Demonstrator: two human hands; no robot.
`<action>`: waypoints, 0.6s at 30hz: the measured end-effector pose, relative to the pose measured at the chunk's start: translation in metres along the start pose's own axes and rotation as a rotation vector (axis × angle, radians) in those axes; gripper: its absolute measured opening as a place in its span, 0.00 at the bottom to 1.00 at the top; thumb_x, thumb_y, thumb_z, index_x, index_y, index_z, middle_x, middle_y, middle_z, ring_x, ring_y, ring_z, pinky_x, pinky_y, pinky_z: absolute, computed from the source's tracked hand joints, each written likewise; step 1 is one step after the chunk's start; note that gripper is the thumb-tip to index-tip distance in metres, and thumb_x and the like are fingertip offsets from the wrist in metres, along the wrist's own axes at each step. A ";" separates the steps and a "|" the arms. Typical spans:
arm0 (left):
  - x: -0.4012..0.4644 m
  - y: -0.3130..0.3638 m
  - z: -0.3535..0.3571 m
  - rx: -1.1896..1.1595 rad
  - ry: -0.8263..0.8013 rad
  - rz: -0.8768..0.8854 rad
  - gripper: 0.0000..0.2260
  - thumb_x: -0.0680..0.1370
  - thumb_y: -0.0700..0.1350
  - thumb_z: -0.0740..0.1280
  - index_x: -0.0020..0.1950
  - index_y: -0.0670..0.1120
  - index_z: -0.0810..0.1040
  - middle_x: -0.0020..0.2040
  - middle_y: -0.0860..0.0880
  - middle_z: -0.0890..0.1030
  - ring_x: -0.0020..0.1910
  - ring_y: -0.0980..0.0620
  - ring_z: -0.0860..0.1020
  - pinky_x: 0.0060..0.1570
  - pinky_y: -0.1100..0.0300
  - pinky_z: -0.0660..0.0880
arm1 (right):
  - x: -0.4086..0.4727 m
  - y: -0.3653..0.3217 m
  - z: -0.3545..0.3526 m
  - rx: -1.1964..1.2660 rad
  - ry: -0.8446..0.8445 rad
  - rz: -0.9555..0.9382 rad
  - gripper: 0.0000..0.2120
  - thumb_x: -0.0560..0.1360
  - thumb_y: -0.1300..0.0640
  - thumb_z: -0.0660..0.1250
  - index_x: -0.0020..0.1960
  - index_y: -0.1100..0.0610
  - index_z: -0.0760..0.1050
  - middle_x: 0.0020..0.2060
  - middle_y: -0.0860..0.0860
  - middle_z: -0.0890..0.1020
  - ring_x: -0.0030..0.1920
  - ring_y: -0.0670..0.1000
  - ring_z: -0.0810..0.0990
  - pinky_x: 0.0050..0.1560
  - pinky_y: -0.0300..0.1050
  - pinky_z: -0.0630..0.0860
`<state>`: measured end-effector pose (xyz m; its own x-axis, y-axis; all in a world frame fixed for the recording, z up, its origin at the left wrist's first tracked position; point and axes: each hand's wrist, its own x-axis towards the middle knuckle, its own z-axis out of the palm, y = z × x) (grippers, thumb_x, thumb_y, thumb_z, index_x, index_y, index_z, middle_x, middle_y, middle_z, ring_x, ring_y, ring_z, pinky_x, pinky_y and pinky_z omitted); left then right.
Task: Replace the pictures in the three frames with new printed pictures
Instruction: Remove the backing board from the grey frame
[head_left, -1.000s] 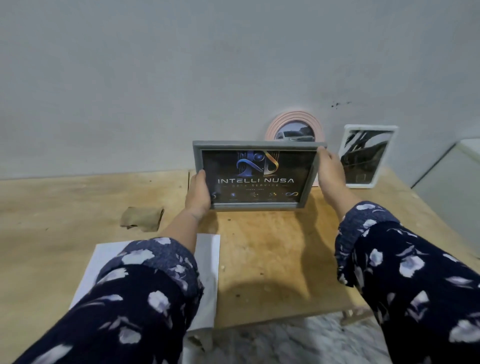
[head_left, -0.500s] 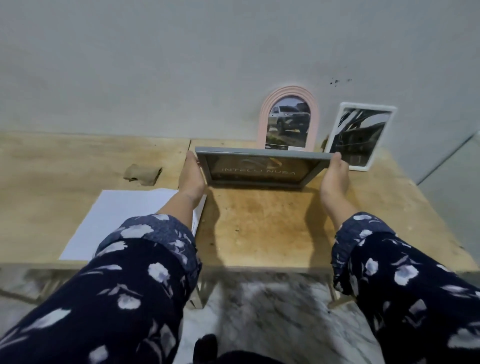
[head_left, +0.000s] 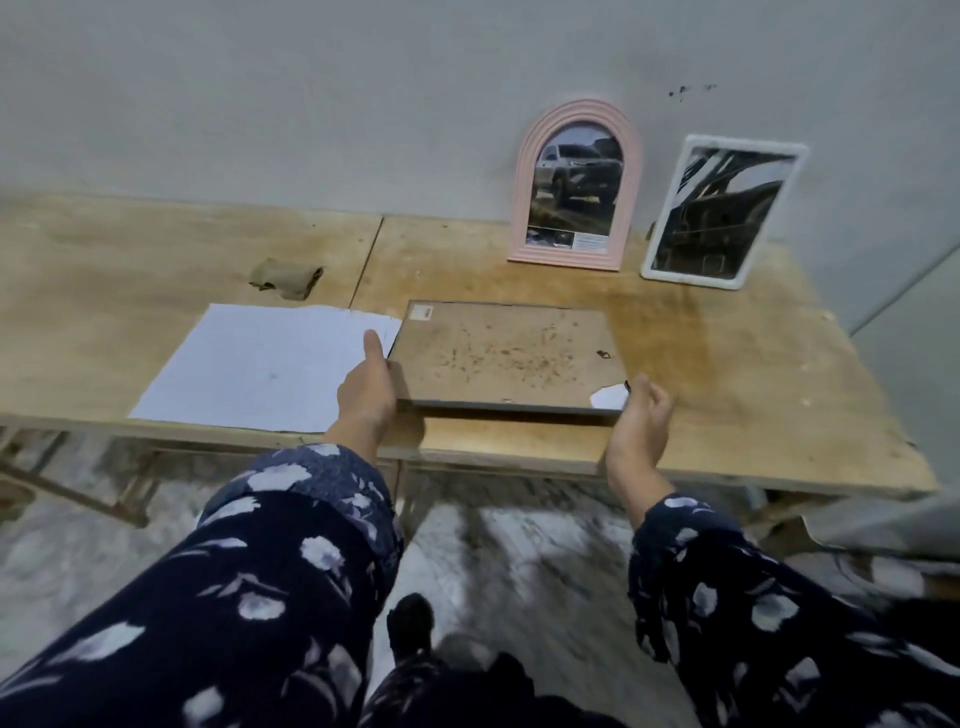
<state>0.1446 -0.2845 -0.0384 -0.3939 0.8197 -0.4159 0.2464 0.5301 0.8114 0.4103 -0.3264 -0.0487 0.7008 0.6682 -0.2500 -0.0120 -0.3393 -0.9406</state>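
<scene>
A grey rectangular frame (head_left: 506, 356) lies face down, its brown spotted backboard up, near the table's front edge. My left hand (head_left: 366, 387) grips its left edge with the thumb up along the side. At the frame's near right corner my right hand (head_left: 641, 415) holds it from below, beside a white torn patch. A pink arched frame (head_left: 574, 184) with a truck picture leans on the wall. To its right leans a white rectangular frame (head_left: 724, 210) with a dark picture. White paper sheets (head_left: 260, 364) lie left of the grey frame.
The wooden table (head_left: 753, 384) runs along a grey wall. A crumpled brown cloth (head_left: 285, 278) sits behind the paper. Marble floor and my foot show below the table's front edge. A pale cabinet edge stands at far right.
The grey frame was upright with its picture facing me; both hands tipped it forward and down, and it now lies face down with the backboard up. The camera has tilted downward.
</scene>
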 end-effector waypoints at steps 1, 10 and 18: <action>-0.001 -0.004 0.002 0.046 0.014 -0.015 0.43 0.71 0.75 0.38 0.63 0.47 0.76 0.62 0.43 0.77 0.63 0.41 0.72 0.68 0.45 0.65 | 0.000 0.006 -0.001 -0.021 -0.015 0.003 0.22 0.79 0.42 0.55 0.66 0.54 0.68 0.61 0.51 0.77 0.60 0.54 0.74 0.55 0.47 0.68; -0.020 -0.013 0.032 0.571 0.116 0.061 0.27 0.79 0.61 0.52 0.71 0.45 0.68 0.68 0.41 0.69 0.68 0.39 0.61 0.66 0.43 0.63 | 0.011 0.036 -0.018 -0.415 -0.152 -0.092 0.19 0.79 0.54 0.59 0.70 0.52 0.65 0.65 0.52 0.73 0.65 0.56 0.70 0.67 0.56 0.67; -0.050 0.014 0.122 0.897 -0.136 0.591 0.24 0.76 0.53 0.62 0.70 0.48 0.65 0.76 0.47 0.56 0.75 0.44 0.53 0.72 0.39 0.51 | 0.030 0.066 -0.046 -0.816 -0.324 -0.685 0.21 0.78 0.65 0.55 0.71 0.63 0.68 0.70 0.57 0.70 0.70 0.56 0.69 0.70 0.51 0.66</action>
<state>0.2759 -0.2912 -0.0566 0.0879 0.9857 -0.1440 0.9451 -0.0368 0.3246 0.4634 -0.3595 -0.1072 0.1584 0.9819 0.1040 0.8620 -0.0862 -0.4995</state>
